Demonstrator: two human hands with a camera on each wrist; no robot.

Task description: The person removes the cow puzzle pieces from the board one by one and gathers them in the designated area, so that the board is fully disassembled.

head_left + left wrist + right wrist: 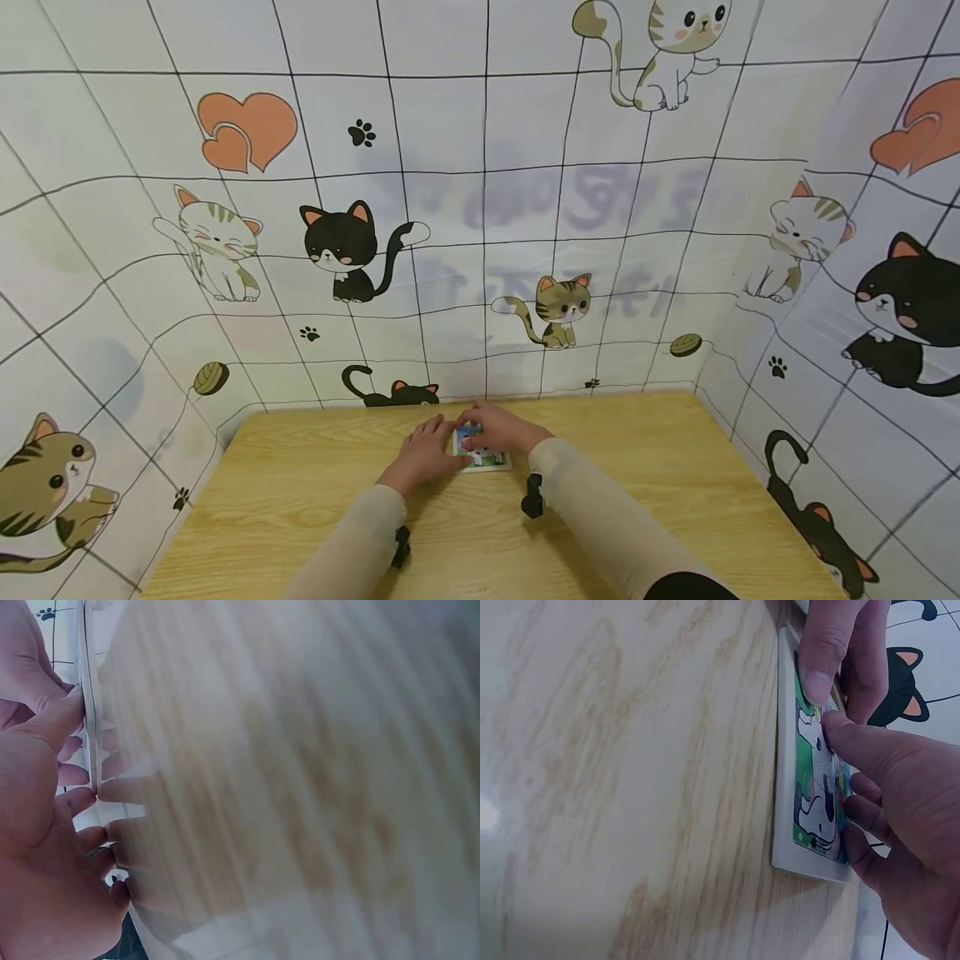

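A small picture board [489, 467] with a white rim lies flat near the table's far edge. Cut lines like a jigsaw puzzle's cross its picture [814, 761] of a white cartoon animal with black patches on green. My left hand [427, 454] rests at the board's left side, fingers extended on the table and thumb against the board. From the right, my right hand [498, 432] reaches over the board. Its thumb [855, 742] touches the picture and its bent fingers lie along the far side. Whether a loose piece sits under those fingertips is hidden.
The light wood table [315, 500] meets a white cloth wall [450, 333] printed with grid lines and cartoon cats, just behind the board. Similar cloth rises at both sides. Each wrist carries a dark camera mount, such as the right one [532, 497].
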